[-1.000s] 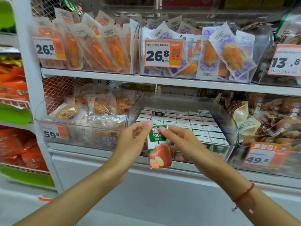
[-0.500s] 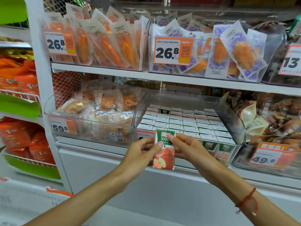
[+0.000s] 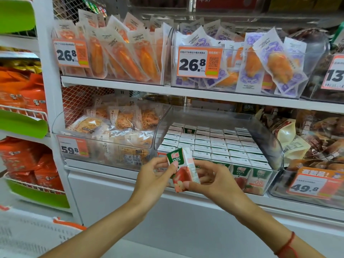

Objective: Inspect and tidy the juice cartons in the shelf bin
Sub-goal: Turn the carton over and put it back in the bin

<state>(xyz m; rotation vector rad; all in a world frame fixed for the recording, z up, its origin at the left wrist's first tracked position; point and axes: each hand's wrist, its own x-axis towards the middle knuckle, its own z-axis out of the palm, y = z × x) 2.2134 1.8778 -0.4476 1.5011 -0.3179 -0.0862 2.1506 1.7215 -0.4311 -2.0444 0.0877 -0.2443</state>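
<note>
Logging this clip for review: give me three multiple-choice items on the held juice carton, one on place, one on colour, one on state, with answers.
1. Where is the held apple juice carton?
A. in front of the clear carton bin
B. on the top shelf
C. in the white basket

2. What colour is the top of its front face?
A. blue
B. green
C. black

3. How is it held?
A. left hand only
B. lying loose
C. by both hands

A: it hangs before the bin.
B: a green band sits above the red apple.
C: left hand and right hand both pinch it.

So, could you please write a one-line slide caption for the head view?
Both hands, left hand and right hand, hold a tilted green-and-red apple juice carton before the clear plastic shelf bin.
</note>
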